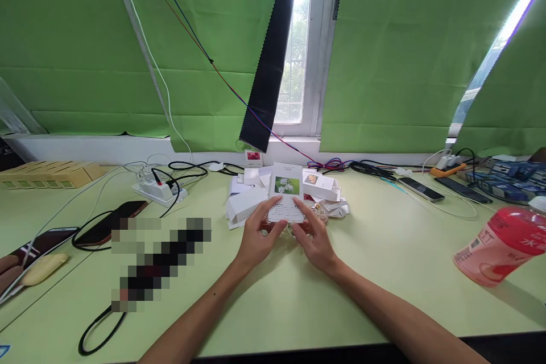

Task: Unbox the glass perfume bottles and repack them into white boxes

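- Left hand [256, 239] and right hand [313, 239] both grip a small white box [286, 200] with a flower picture on its face, held upright just above the pale green tabletop [384, 273].
- Left hand: thumb and fingers pinch the box's lower left edge.
- Right hand: fingers pinch the lower right edge; a clear glass object under the box is only partly visible.
- Directly behind the box: a heap of white cartons [251, 199], some opened flat.
- Left of the box: a white power strip [158, 190] with black cables, and a dark phone [106, 227].
- Far right of the box: a red bottle [499, 247] lying tilted; two phones [422, 189] near the wall.
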Demonstrator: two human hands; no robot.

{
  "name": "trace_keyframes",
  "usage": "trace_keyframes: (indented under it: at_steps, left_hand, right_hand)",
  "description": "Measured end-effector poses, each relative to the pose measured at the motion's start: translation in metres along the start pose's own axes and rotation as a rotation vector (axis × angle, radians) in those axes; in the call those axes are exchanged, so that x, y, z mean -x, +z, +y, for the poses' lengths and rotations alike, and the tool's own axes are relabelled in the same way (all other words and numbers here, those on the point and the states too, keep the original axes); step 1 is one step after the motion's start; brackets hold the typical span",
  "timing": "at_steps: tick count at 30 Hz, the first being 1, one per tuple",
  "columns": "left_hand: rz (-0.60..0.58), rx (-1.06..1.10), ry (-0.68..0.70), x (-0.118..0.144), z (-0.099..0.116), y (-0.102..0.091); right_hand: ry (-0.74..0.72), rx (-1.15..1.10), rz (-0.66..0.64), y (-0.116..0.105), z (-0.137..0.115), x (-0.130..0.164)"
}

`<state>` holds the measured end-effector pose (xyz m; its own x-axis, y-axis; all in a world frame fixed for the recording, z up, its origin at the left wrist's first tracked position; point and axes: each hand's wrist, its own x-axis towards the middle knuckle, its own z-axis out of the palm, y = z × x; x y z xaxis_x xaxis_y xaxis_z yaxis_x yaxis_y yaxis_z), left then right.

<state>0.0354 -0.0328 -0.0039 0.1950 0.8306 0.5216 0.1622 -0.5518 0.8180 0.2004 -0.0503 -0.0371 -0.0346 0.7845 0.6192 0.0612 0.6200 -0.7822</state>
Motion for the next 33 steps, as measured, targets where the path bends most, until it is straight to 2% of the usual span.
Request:
trace_keyframes:
  at_steps: [6, 14, 33]
  left_hand:
    - [-0.004, -0.006, -0.008, -0.0003, -0.0008, -0.0003]
    - [-0.044, -0.038, 0.026, -0.0006, -0.0025, -0.0038]
    - [-0.015, -0.037, 0.026, -0.0012, -0.0050, -0.0027]
  right_hand:
    - [-0.020, 0.076, 0.027, 0.0012, 0.0010, -0.0014]
    - [-0.022, 0.057, 0.030, 0.0010, 0.0004, -0.0014]
    - [-0.022, 0.115, 0.060, 0.0000, 0.0055, -0.0022]
